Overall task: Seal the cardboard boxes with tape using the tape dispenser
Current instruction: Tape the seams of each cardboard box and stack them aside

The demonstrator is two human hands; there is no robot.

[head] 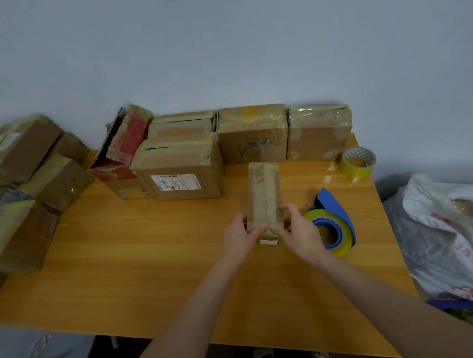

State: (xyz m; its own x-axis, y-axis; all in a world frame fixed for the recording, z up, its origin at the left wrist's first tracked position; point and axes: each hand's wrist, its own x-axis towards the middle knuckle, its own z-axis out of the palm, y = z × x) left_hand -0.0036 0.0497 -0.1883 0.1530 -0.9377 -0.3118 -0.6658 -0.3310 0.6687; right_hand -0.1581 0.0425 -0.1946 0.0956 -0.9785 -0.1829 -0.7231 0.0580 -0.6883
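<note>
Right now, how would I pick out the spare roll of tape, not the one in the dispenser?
Start at the wooden table and go to its far right corner, by the wall. The spare roll lies there alone, just right of the row of boxes. Unlike the roll in the blue dispenser, it has no holder around it.

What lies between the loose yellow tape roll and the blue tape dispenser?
Only bare orange wooden table, in the head view, between yellow tape roll and blue tape dispenser.
</note>
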